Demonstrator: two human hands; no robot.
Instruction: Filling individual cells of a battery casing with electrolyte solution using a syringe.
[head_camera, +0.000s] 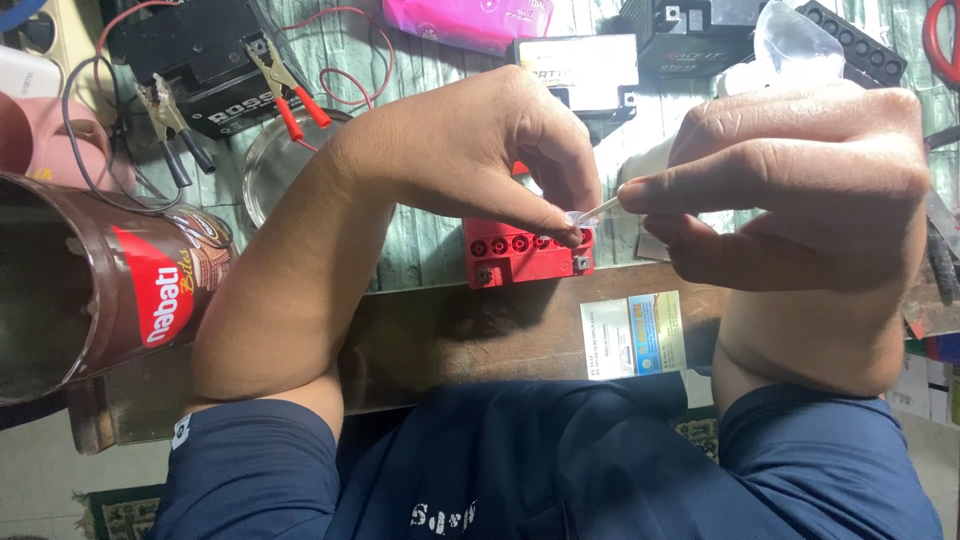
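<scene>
Fingers: the left hand (500, 150) pinches a small clear piece (574, 217) between thumb and forefinger tips, right over the top of the red battery (525, 255); the right hand (800, 185) is closed around a squeeze bottle (790, 45), thumb and forefinger clamped on its thin white nozzle (603, 208).
Nozzle: its tip meets the clear piece at the left fingertips.
Red battery: sits near the front edge of the table (440, 240), a row of round filler holes along its top, terminals at its near corners.
Left forearm: crosses in front of a glass dish (275, 165).
Behind: a black battery (200, 60) with two clamps (285, 85) on red and black leads; another black battery (690, 30) and a white-topped one (580, 65) farther back; a pink packet (465, 20).
Left side: a brown tin can (90, 285) lying on its side, open end towards the left.
Table edge: a small printed card (632, 335) stuck on the front.
</scene>
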